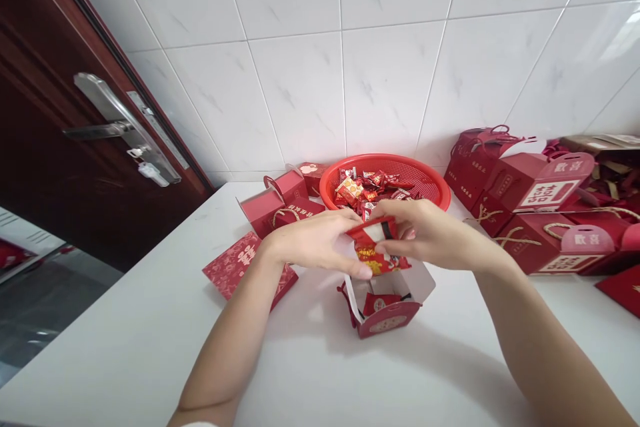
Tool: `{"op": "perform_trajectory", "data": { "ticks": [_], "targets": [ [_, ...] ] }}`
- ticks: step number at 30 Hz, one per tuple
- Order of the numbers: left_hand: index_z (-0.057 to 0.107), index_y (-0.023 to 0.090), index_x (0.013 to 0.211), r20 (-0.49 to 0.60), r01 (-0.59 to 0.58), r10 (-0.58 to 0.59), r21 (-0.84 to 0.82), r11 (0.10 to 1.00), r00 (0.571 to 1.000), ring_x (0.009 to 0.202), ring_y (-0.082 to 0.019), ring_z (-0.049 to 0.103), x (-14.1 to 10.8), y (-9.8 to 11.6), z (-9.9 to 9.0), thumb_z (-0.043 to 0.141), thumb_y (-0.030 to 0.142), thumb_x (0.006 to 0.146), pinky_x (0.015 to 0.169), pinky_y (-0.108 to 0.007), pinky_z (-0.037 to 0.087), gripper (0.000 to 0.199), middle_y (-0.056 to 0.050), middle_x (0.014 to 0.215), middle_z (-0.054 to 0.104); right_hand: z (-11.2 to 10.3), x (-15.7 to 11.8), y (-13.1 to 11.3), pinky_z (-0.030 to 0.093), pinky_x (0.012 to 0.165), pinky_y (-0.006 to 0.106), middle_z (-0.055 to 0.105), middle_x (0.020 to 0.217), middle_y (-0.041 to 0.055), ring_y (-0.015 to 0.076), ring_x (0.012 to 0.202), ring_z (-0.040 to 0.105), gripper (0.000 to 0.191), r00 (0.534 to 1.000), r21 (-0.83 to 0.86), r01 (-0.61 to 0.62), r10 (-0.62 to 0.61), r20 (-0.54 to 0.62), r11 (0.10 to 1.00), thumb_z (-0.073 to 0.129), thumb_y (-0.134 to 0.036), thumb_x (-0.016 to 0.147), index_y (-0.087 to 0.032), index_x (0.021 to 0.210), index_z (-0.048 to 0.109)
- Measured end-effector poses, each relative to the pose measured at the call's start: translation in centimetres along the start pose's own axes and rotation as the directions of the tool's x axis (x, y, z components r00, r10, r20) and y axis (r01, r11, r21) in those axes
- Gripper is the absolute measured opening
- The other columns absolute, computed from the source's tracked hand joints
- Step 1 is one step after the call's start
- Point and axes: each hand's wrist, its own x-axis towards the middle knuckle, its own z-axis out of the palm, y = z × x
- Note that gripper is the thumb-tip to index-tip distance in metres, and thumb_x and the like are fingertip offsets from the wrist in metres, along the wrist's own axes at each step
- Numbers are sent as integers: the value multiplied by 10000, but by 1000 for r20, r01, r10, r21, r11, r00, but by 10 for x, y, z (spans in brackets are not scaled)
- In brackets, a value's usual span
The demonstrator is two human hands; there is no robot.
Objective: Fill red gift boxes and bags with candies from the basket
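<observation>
My left hand (315, 247) and my right hand (425, 233) meet over the white table (150, 327). Between them, both hands pinch a red-and-white wrapped packet (371, 232), and a red-and-gold sweet packet (373, 260) hangs just below it. Under the hands stands an open red-and-white gift box (387, 320), with a red wrapped sweet (381, 303) lying inside. Behind the hands, a round red plastic basket (385, 170) holds a heap of wrapped sweets (370, 190).
Folded red gift boxes with rope handles (530, 200) are piled at the right, and more stand left of the basket (275, 210). A flat patterned red card (245, 270) lies on the table. A white tile wall (340, 80) rises behind, and a dark door with a steel handle (120, 127) stands at the left.
</observation>
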Motion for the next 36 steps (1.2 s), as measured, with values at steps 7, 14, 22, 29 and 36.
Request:
{"op": "perform_trajectory", "data": {
  "ticks": [7, 14, 22, 29, 36],
  "targets": [
    [768, 237, 1103, -309, -157, 20, -427, 891, 951, 1076, -308, 692, 7, 1, 7, 750, 457, 813, 952, -433, 534, 364, -84, 1125, 757, -11, 2, 4, 492, 615, 293, 638, 814, 11, 164, 710, 606, 350, 929, 446, 103, 75, -364, 889, 820, -412, 744, -201, 854, 564],
    [803, 207, 980, -377, -289, 73, -557, 778, 923, 986, -281, 719, 10, 3, 7, 778, 389, 809, 920, -401, 555, 251, -81, 1022, 780, -16, -1, 3, 549, 729, 346, 692, 846, 33, 205, 780, 663, 325, 955, 597, 116, 77, -287, 794, 723, -527, 834, -220, 859, 620],
    [722, 160, 840, -618, -405, -7, -524, 749, 786, 762, -154, 605, 20, -8, 9, 679, 477, 893, 755, -283, 502, 324, -24, 808, 671, -19, 3, 11, 522, 643, 268, 646, 751, -10, 128, 670, 618, 265, 986, 755, 67, 73, -150, 652, 811, -329, 762, -192, 789, 586],
    [640, 173, 672, -747, -459, 1, -408, 789, 665, 623, -118, 456, 19, -5, 11, 659, 495, 898, 596, -253, 398, 394, 16, 642, 501, -14, 5, 11, 512, 754, 303, 676, 824, 18, 149, 768, 623, 205, 993, 574, -19, -54, 109, 819, 774, -342, 802, -154, 848, 709],
    [714, 167, 690, -748, -471, -23, -442, 763, 663, 604, -109, 459, 19, -2, 8, 753, 455, 816, 587, -250, 401, 317, 19, 611, 536, -11, 8, 15, 487, 709, 279, 657, 756, 2, 132, 716, 586, 194, 974, 516, 47, -153, 165, 855, 743, -334, 836, -149, 798, 699]
  ]
}}
